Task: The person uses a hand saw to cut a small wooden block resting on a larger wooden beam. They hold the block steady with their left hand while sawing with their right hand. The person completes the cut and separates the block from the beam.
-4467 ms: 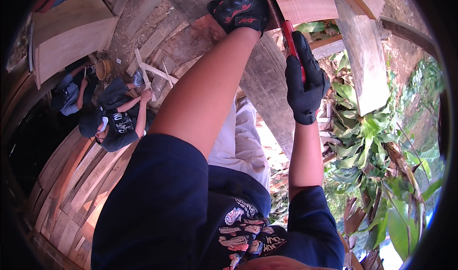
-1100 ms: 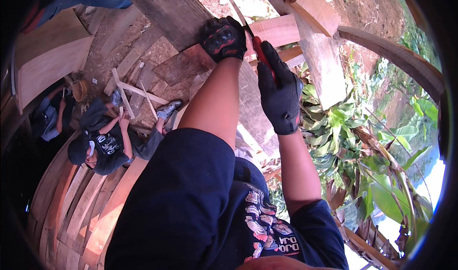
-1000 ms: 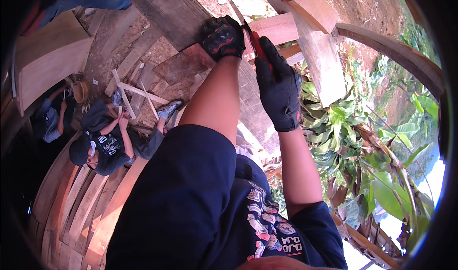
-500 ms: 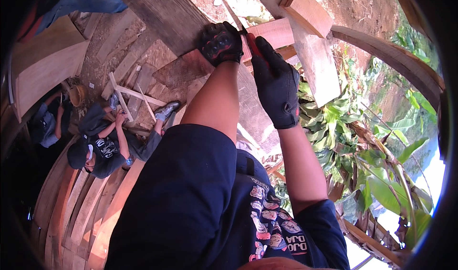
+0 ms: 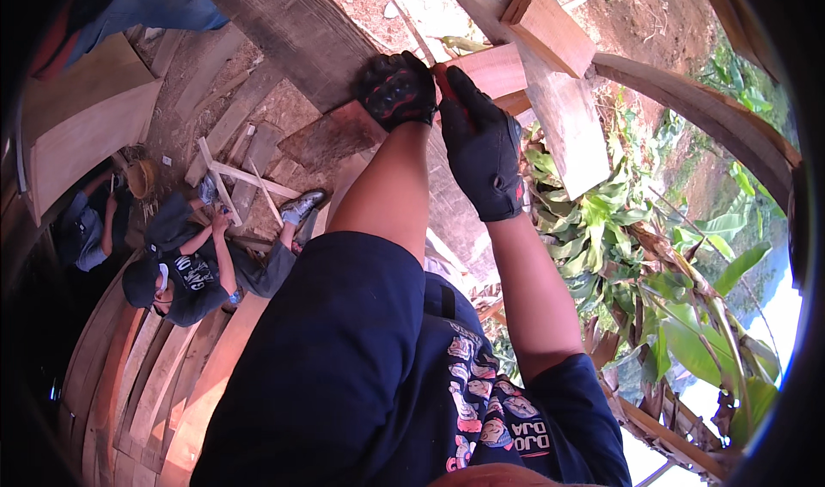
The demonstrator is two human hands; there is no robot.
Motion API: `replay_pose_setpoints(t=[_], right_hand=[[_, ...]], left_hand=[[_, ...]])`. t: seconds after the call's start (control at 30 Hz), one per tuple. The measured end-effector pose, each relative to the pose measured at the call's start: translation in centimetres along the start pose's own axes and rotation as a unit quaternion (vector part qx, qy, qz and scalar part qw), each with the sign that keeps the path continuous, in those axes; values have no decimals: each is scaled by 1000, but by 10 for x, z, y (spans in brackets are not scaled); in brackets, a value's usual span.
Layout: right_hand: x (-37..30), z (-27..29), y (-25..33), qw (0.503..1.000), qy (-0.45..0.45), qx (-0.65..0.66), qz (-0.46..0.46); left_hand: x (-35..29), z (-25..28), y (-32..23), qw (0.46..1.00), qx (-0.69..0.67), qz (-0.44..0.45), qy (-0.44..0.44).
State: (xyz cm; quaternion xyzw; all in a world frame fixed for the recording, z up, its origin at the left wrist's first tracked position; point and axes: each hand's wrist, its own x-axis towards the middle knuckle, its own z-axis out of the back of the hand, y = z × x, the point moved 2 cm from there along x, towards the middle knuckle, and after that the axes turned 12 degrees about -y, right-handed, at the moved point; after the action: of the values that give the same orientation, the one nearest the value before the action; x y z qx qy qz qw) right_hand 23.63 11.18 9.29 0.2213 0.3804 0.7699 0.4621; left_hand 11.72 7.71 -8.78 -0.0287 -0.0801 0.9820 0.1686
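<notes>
Saw (image 5: 443, 79), red-handled, sits at upper centre, your right hand (image 5: 483, 152) wrapping its fingers around it, nearer your left hand (image 5: 398, 91) than a moment ago, suggesting a stroke under way; left fingers' spread is unclear. Pinkish board (image 5: 500, 70) extends right; seated co-worker (image 5: 191, 281) at far left.

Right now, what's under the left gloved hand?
A reddish board at lower left and a grey plank at upper left disappear beneath the left hand. The palm, and exactly what it touches, are covered.
</notes>
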Motion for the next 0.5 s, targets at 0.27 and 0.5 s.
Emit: replay_pose_setpoints(t=[0.27, 0.5], right_hand=[[-115, 122, 44, 989, 96, -22, -115], [-16, 16, -1, 998, 37, -13, -59]], left_hand=[[0, 12, -3, 999, -29, 38, 1], [0, 22, -5, 997, 8, -34, -64]])
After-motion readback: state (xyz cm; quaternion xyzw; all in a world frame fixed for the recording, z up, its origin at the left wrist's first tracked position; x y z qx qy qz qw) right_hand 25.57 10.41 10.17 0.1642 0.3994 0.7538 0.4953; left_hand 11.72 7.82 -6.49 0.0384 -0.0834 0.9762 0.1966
